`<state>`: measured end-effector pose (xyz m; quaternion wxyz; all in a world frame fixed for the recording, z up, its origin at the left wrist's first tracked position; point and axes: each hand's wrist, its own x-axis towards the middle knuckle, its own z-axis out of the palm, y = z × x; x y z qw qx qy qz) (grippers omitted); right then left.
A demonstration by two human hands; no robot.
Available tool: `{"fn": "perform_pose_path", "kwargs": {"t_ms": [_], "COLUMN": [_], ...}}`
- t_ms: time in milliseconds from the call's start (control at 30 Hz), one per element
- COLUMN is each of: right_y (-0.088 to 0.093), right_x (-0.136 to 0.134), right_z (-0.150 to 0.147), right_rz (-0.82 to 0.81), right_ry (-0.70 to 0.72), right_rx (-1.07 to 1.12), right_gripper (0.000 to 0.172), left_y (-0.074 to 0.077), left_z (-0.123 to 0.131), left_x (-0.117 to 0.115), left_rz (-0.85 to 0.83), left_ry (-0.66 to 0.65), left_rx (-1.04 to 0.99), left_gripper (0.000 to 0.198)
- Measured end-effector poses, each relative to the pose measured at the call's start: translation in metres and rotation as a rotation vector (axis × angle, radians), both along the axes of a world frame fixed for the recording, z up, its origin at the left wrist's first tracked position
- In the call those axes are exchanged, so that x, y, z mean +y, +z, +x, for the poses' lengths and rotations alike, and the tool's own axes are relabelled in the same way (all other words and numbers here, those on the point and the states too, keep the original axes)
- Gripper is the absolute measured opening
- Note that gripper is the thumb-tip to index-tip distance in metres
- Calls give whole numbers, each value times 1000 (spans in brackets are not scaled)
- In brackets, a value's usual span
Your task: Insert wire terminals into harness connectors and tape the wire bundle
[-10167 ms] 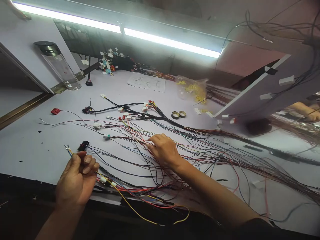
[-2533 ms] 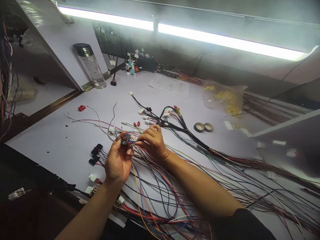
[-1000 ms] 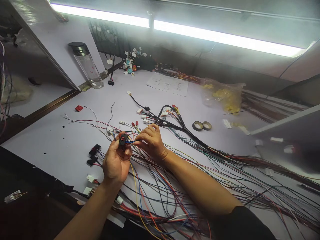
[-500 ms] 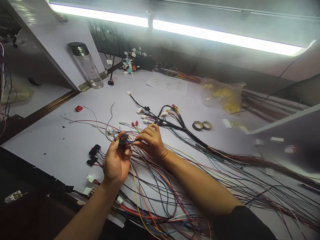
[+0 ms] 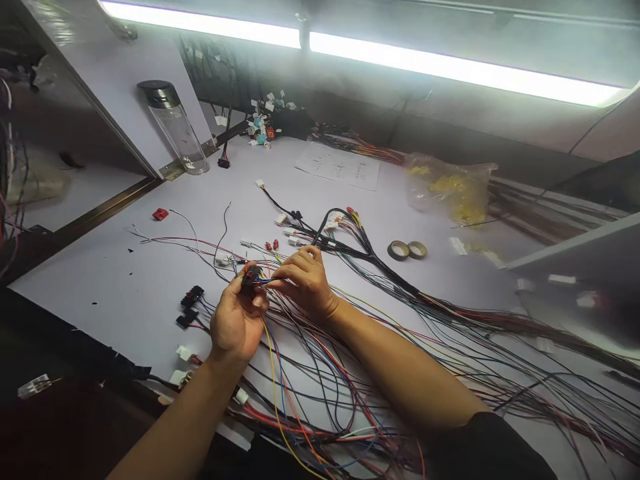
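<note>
My left hand [image 5: 239, 320] is closed around a black wire connector [image 5: 251, 275] with a small red part on it, held just above the table. Coloured wires [image 5: 273, 281] run out of the connector's right side. My right hand [image 5: 305, 283] pinches these wires close behind the connector; its fingertips are partly hidden. Beneath both hands spread many loose wires [image 5: 340, 360] in red, yellow, blue and black. Left of my left hand lies another black connector [image 5: 192, 297] on the table.
A taped black harness [image 5: 395, 275] crosses to the right. Behind it sit two tape rolls [image 5: 399, 250], a bag of yellow parts [image 5: 450, 187] and a printed sheet [image 5: 340, 167]. A glass bottle [image 5: 177, 130] stands at the back left. A red connector [image 5: 161, 214] lies on the left.
The view has shifted slightly, so the table appears a little further right. The connector is turned slightly in my left hand; both hands keep their hold.
</note>
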<state>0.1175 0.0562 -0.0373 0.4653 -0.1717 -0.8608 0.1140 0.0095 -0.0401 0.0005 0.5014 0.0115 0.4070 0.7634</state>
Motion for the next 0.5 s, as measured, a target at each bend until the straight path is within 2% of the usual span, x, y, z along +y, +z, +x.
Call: {"fn": "perform_pose_path", "kwargs": {"t_ms": [500], "right_y": [0], "right_x": [-3], "right_z": [1], "right_rz": [-25], "right_ry": [-5], "right_rx": [-3], "right_gripper": [27], "left_y": [0], "left_z": [2], "left_x": [-3], "left_rz": [22], "left_ry": [-14], "left_rx": [-20], "left_gripper": [24]}}
